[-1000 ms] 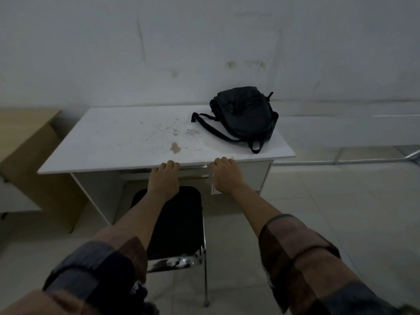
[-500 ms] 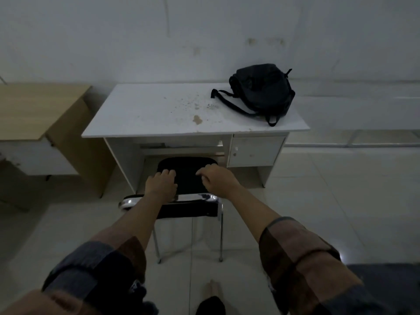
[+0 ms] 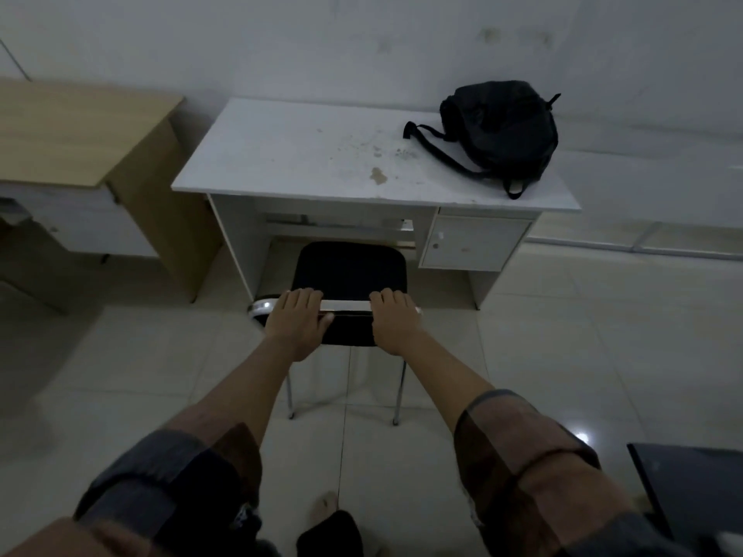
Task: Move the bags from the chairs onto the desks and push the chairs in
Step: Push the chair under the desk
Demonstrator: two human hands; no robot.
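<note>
Chair (image 3: 349, 271) at frame centre, front of its seat just at the white desk (image 3: 305, 154)
Left hand (image 3: 297, 321) and right hand (image 3: 396, 321) grip its chrome top rail; black bag (image 3: 502, 130) lies on the desk, upper right

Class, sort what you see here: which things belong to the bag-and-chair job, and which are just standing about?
Job: black backpack; white desk; black chair; left hand and right hand on its backrest.
Standing about: wooden desk; dark object, bottom right.
</note>
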